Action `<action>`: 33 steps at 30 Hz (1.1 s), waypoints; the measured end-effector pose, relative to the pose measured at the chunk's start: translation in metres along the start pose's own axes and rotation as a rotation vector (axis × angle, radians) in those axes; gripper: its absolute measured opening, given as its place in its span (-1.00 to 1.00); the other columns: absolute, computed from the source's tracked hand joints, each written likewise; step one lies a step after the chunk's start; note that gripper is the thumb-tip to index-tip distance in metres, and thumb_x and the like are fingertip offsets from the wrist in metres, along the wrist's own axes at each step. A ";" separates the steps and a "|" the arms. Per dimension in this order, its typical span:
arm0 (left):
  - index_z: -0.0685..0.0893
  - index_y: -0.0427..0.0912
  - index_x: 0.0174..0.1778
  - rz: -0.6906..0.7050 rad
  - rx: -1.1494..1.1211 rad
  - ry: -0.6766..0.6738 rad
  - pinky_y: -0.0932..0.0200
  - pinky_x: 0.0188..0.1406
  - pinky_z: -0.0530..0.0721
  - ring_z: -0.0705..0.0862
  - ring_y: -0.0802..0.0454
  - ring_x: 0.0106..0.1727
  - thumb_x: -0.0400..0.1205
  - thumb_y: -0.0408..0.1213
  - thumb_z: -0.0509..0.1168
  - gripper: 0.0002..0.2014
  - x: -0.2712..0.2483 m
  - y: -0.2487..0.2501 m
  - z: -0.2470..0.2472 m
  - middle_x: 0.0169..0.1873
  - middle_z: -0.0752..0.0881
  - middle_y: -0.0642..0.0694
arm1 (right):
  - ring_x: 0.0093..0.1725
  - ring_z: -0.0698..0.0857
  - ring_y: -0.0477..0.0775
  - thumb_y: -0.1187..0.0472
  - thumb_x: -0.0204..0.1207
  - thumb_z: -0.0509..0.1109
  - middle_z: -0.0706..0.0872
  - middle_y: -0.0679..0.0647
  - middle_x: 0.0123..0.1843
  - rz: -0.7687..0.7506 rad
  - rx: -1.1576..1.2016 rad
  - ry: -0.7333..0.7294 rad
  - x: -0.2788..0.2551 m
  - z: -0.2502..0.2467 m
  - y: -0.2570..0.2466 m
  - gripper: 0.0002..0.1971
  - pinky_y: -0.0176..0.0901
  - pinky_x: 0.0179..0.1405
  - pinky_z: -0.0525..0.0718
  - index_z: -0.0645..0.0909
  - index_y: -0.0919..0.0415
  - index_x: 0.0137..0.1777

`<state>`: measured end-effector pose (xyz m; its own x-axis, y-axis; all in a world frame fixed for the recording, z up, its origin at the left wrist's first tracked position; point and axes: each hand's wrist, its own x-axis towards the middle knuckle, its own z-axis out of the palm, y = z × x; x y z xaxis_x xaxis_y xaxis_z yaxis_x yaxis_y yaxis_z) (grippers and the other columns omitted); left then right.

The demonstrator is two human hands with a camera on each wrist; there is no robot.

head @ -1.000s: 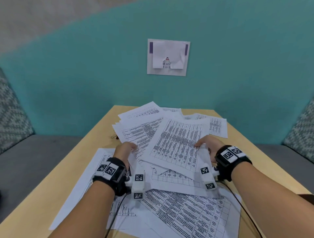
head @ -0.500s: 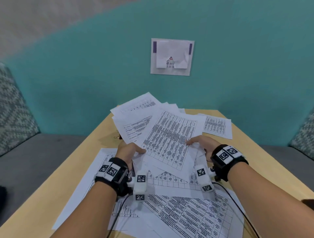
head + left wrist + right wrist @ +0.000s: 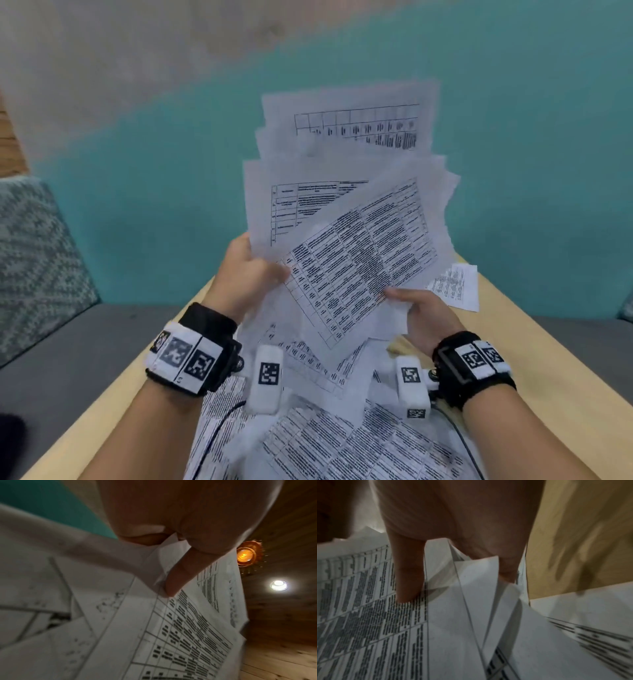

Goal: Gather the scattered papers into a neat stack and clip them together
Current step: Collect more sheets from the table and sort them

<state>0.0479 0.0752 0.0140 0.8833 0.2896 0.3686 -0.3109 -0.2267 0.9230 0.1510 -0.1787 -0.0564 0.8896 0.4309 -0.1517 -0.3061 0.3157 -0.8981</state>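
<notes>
both the left hand (image 3: 247, 274) and right hand (image 3: 423, 317) pinch a fanned, floppy bunch of papers (image 3: 356, 219) raised above the table (image 3: 534, 346), light and slippery, likely best squared by gripping its side edges.

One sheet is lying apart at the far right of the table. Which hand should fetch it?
Probably the right hand. The lone sheet lies just beyond it on the table, while the left hand sits across the raised bundle. Both hands grip the bundle, so the left must hold it alone.
</notes>
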 end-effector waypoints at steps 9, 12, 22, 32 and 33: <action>0.76 -0.19 -0.13 0.079 0.075 0.104 -0.02 -0.11 0.74 0.80 -0.08 -0.19 0.49 -0.81 0.28 -0.61 0.033 0.013 0.023 -0.20 0.84 -0.15 | 0.03 0.76 0.24 0.28 0.06 0.74 0.77 0.19 -0.13 -0.197 0.076 -0.004 0.021 -0.014 -0.027 -0.74 0.09 0.14 0.74 0.84 0.34 -0.26; 0.72 -0.35 -0.06 0.075 0.025 0.171 -0.02 -0.13 0.74 0.76 -0.10 -0.17 0.49 -0.75 0.33 -0.74 0.043 -0.002 0.033 -0.18 0.78 -0.22 | -0.28 0.76 0.18 0.22 0.00 0.78 0.70 0.16 -0.35 -0.342 0.041 0.105 0.021 -0.015 -0.043 -0.45 -0.10 -0.32 0.74 0.67 0.48 -0.06; 0.76 -0.21 -0.02 -0.037 -0.116 0.281 0.15 -0.17 0.79 0.83 -0.12 -0.09 0.51 -0.68 0.43 -0.71 0.061 -0.042 0.059 -0.10 0.86 -0.12 | -0.05 0.75 -0.07 0.31 0.42 0.65 0.79 -0.09 -0.08 -0.637 -0.203 0.451 0.028 0.006 -0.043 -0.74 -0.05 0.04 0.68 0.64 0.07 -0.05; 0.62 -0.19 -0.13 -0.152 -0.116 0.245 0.11 -0.14 0.69 0.73 -0.11 -0.13 0.57 -0.68 0.41 -0.73 0.059 -0.051 0.066 -0.19 0.74 -0.12 | -0.10 0.65 0.04 0.29 0.41 0.66 0.65 -0.05 -0.12 -0.558 -0.188 0.457 0.046 -0.008 -0.029 -0.67 -0.22 -0.12 0.55 0.50 0.08 -0.17; 0.53 -0.15 -0.20 -0.146 -0.139 0.265 0.18 -0.22 0.60 0.66 -0.03 -0.19 0.58 -0.66 0.42 -0.68 0.058 -0.047 0.067 -0.23 0.65 -0.07 | -0.15 0.57 0.02 0.25 0.39 0.68 0.55 -0.04 -0.14 -0.550 -0.157 0.438 0.046 -0.007 -0.031 -0.56 -0.20 -0.10 0.48 0.37 0.02 -0.23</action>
<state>0.1371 0.0406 -0.0156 0.8057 0.5455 0.2306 -0.2490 -0.0412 0.9676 0.2038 -0.1746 -0.0389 0.9652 -0.1450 0.2176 0.2485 0.2502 -0.9358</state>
